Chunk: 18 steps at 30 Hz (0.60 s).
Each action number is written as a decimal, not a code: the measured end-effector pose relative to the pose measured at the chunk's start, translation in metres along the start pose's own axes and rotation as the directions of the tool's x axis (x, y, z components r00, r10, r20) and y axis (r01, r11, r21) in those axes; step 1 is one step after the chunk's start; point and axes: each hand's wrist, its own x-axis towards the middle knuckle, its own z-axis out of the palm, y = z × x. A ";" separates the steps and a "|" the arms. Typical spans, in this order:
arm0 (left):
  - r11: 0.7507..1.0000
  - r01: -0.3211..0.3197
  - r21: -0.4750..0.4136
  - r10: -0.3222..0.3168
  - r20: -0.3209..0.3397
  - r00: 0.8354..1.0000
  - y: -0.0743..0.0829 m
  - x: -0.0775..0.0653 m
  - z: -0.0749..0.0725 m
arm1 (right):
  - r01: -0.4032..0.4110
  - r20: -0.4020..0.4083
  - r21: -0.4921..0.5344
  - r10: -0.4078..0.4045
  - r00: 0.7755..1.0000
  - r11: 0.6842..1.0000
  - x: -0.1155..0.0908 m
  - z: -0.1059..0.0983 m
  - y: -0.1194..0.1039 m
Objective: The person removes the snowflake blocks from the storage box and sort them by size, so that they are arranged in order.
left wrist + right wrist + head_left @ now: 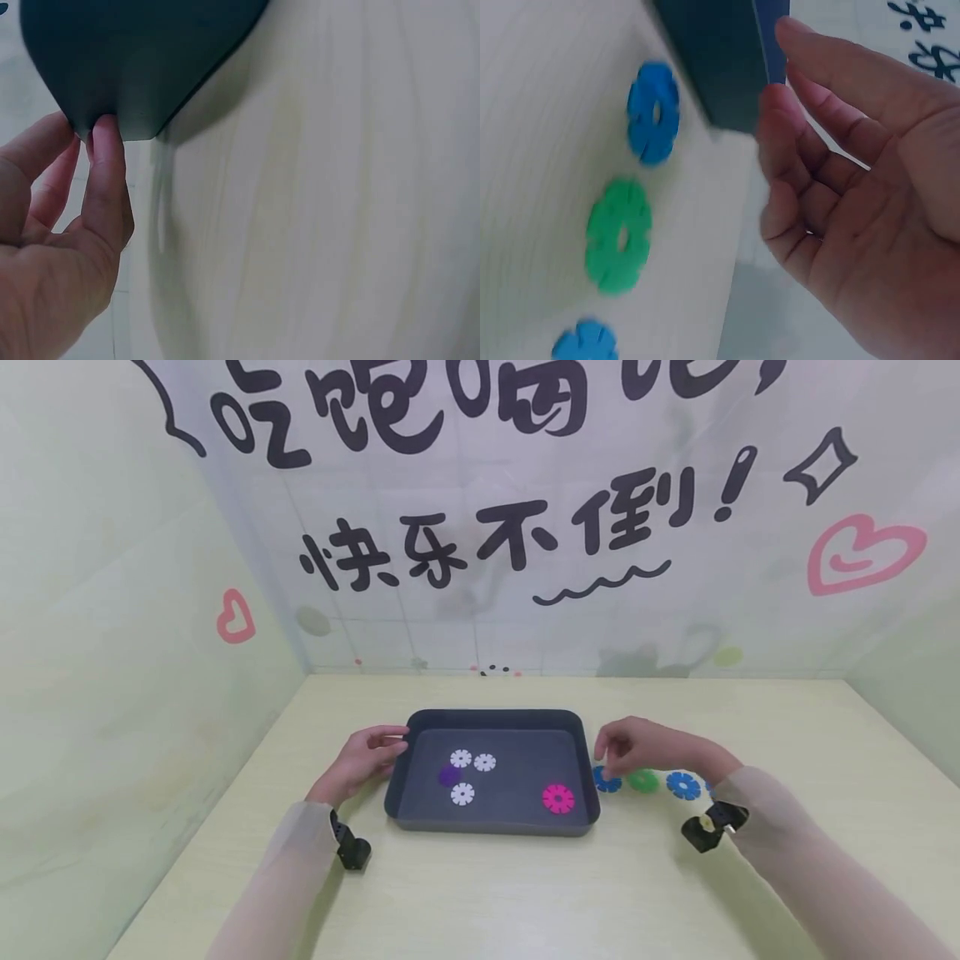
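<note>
A dark grey tray (pixel 495 827) lies on the table. Inside it are three white notched discs, one of them this white disc (pixel 462 794), a purple disc (pixel 450 776) and a pink disc (pixel 558 798). At the tray's left rim, my left hand (pixel 365 756) pinches the edge, fingertips against the outer wall in the left wrist view. My right hand (pixel 637 747) hovers just outside the right rim, fingers loosely bent, nothing visible between them. Below that hand are a blue disc (pixel 607 779), partly covered, and a green disc (pixel 643 780).
Farther right along the row lies another blue disc (pixel 683 786), with one more blue edge partly behind the right wrist. Printed cloth (pixel 480 635) hangs at the table's back and along its sides. A small black camera (pixel 716 827) is strapped to the right wrist.
</note>
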 end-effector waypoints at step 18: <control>1.000 -0.010 -0.001 0.010 0.011 1.000 0.000 -0.001 0.000 | 0.045 0.173 -0.018 -0.041 0.984 0.999 0.055 0.032 -0.042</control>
